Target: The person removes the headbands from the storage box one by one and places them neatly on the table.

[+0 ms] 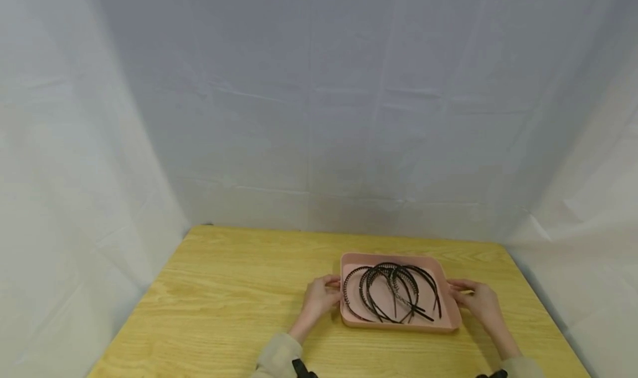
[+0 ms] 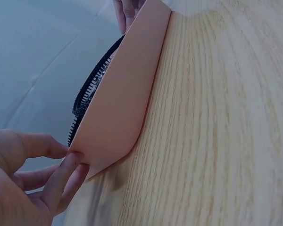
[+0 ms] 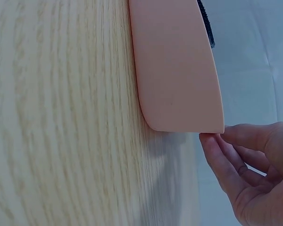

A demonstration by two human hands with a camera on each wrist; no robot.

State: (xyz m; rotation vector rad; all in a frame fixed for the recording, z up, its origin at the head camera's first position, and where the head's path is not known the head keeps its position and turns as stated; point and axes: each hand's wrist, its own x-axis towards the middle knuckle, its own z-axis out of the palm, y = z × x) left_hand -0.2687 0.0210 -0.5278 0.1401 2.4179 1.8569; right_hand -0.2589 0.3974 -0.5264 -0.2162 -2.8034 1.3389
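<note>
A shallow pink tray (image 1: 399, 327) with rounded corners stands on the table and holds several black headbands (image 1: 394, 271). The headbands overlap in a loose heap, and some have comb teeth along the inside. At the tray's left end my left hand (image 1: 319, 297) grips the rim; in the left wrist view its fingers (image 2: 71, 159) lie at the wall's corner. My right hand (image 1: 480, 300) holds the opposite end, thumb and fingertips right at the rim edge in the right wrist view. Part of one dark headband (image 3: 206, 23) shows above the wall there.
The tray sits right of centre on a light wood table (image 1: 239, 289). Pale sheeting (image 1: 309, 117) hangs behind the table and along both sides. Black straps (image 1: 303, 369) show at the wrists, by light sleeves (image 1: 280, 353).
</note>
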